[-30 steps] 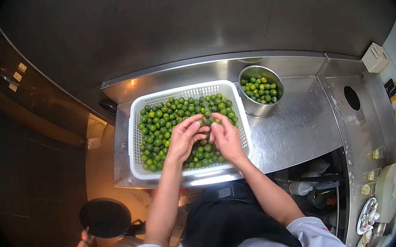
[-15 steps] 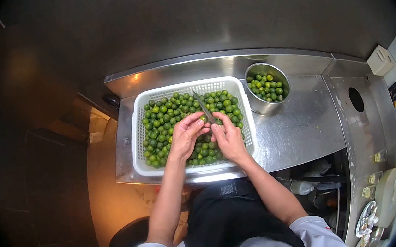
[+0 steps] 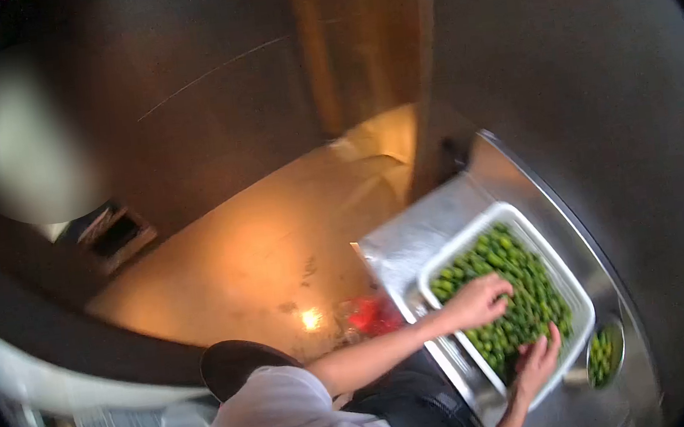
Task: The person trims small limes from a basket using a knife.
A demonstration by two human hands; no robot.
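1. Head view: the left hand is over the small green fruit, fingers curled in and tips narrow; I cannot tell whether they pinch anything.
2. The right hand is lower in the frame, near the basket's wall, its fingers spread apart. Blur leaves it unclear whether it holds something.
3. The fruit covers much of the white basket on the metal counter; more sits in the metal pot just beside it.
4. To handle the fruit well, I would keep the 2 hands above the basket — anything that slips then drops back in — and use fingertips, since round skins probably roll. Looking straight at the fingers would help, as the basket lies well off-centre.
5. Hard to make out: the right forearm is cut off at the bottom edge, the red item beyond the left forearm is smeared, and the pale blur at upper left — I cannot name it.
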